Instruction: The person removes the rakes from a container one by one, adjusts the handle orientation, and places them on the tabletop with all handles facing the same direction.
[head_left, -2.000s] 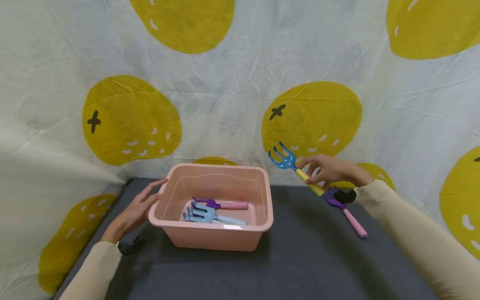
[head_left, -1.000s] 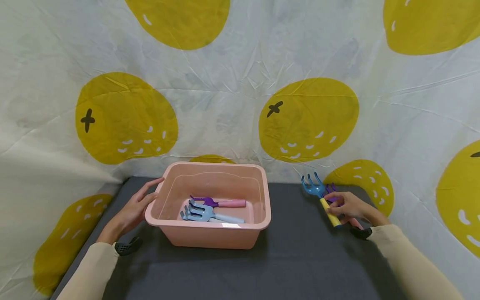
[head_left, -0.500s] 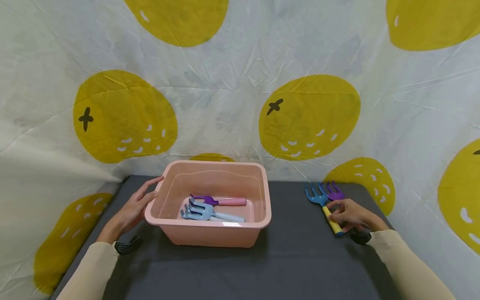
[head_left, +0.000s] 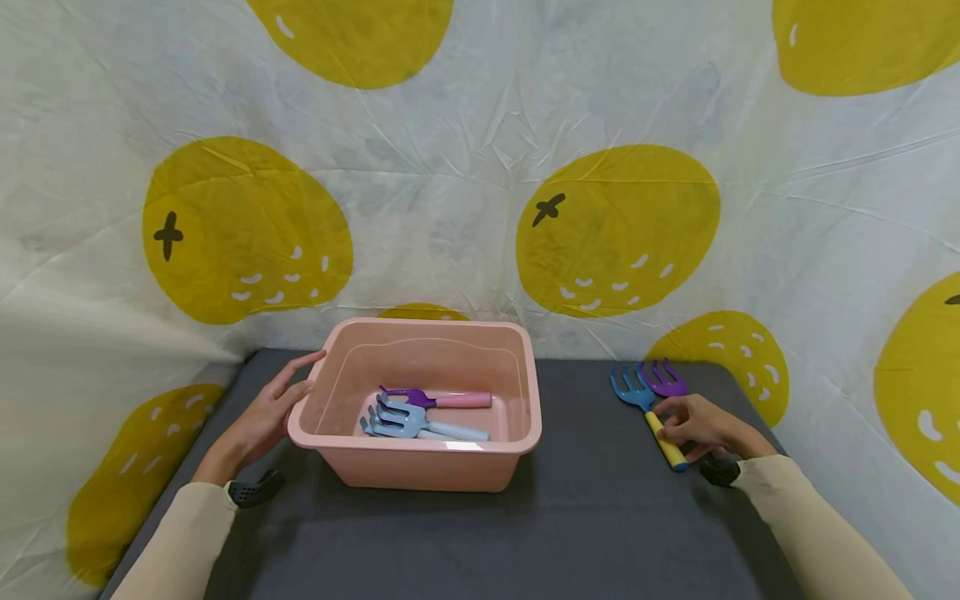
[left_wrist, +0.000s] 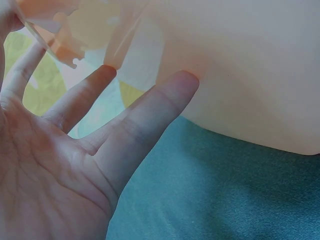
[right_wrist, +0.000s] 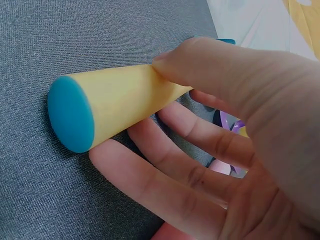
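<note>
My right hand (head_left: 703, 427) holds the yellow handle of a blue hand rake (head_left: 633, 395), which lies on the dark cloth at the right. The right wrist view shows thumb and fingers on either side of the yellow handle (right_wrist: 117, 100), near its blue end cap. A purple hand rake (head_left: 666, 385) lies just beside it, its pink handle largely hidden behind my hand. With spread, fairly straight fingers, my left hand (head_left: 262, 417) touches the left side of a pink plastic basin (head_left: 416, 446). In the left wrist view, fingertips (left_wrist: 185, 82) rest against its outer wall.
Inside the basin lie a purple hand rake (head_left: 416, 398) with a pink handle and light blue hand rakes (head_left: 405, 421), partly overlapping. A white curtain (head_left: 450, 233) printed with yellow fruit hangs behind the dark table cloth (head_left: 585, 525).
My right hand has brought the blue hand rake rightward and down onto the cloth beside the purple one, and its handle now points toward me. The left hand stays at the basin.
</note>
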